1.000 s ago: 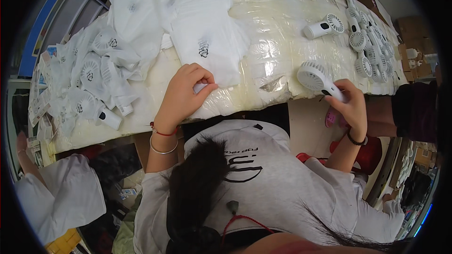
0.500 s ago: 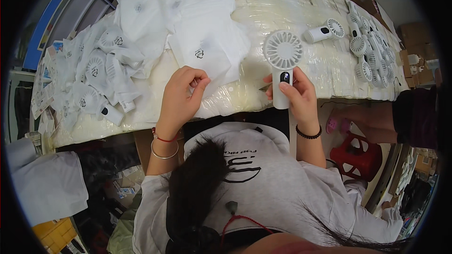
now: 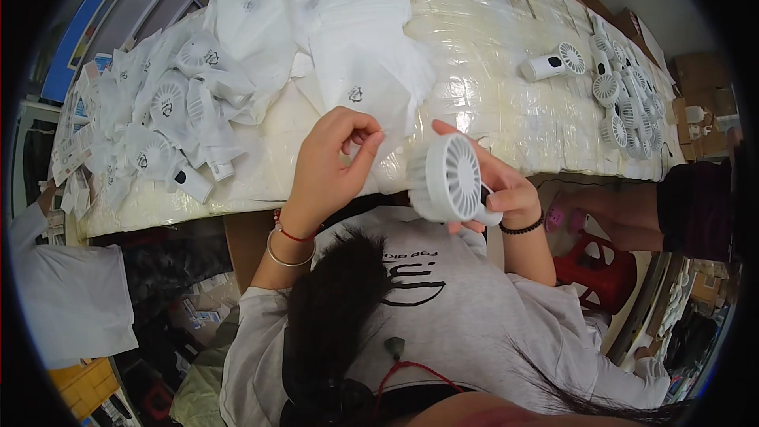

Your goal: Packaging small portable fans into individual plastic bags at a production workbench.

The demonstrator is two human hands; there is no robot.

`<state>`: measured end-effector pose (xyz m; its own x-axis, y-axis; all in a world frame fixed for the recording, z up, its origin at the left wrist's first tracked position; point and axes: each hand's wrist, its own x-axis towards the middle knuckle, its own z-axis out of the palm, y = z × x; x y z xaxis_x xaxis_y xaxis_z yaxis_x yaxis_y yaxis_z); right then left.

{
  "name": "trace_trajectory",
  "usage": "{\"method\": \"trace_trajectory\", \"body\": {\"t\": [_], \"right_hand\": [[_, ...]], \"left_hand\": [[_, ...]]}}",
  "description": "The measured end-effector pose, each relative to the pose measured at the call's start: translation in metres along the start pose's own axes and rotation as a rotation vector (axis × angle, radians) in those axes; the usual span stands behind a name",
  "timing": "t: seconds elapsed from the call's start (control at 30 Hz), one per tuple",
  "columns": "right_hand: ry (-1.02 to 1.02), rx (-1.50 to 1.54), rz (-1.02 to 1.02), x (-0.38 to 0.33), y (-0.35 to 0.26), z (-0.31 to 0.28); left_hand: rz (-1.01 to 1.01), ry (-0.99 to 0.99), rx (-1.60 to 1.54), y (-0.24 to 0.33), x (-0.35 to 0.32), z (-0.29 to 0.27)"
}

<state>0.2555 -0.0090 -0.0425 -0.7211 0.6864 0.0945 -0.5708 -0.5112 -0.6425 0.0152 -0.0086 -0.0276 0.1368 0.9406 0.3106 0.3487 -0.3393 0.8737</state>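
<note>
A white handheld fan [image 3: 455, 178] is gripped by its handle in my right hand [image 3: 510, 190], above the table's near edge. Its round grille is tilted up and faces right, and the handle is mostly hidden by fingers. My left hand [image 3: 336, 162] is closed with thumb and forefinger pinched together, at the lower edge of a white printed pouch [image 3: 356, 63]. Whether the pinch holds the pouch's edge or something small, I cannot make out. This pouch lies on a spread of similar flat pouches.
Fans in translucent pouches [image 3: 170, 103] are heaped at the left. Bare fans [image 3: 624, 103] pile up at the far right, and a single fan [image 3: 553, 63] lies apart. Plastic wrap covers the table [image 3: 474, 47]. A red stool [image 3: 597, 273] and a person's legs [image 3: 617, 202] are at the right.
My right hand has lowered the fan toward me and turned it from upright and face-up to tilted sideways. My left hand has shifted a little right, still pinched. The view has shifted slightly.
</note>
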Motion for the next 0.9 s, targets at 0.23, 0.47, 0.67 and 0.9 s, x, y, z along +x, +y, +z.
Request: {"method": "trace_trajectory", "body": {"t": [0.23, 0.47, 0.67, 0.9], "right_hand": [[-0.101, -0.036, 0.317, 0.019, 0.015, -0.004], [0.196, -0.154, 0.175, 0.03, 0.029, 0.009], [0.327, -0.553, -0.12, 0.044, 0.058, 0.026], [0.488, -0.5, -0.227, 0.063, 0.046, 0.044]], "left_hand": [[-0.013, -0.105, -0.474, 0.001, -0.008, -0.009], [0.35, -0.118, -0.122, -0.021, -0.007, -0.031], [0.576, -0.017, 0.319, -0.011, -0.002, 0.004], [0.467, 0.002, 0.276, 0.003, -0.022, 0.016]]}}
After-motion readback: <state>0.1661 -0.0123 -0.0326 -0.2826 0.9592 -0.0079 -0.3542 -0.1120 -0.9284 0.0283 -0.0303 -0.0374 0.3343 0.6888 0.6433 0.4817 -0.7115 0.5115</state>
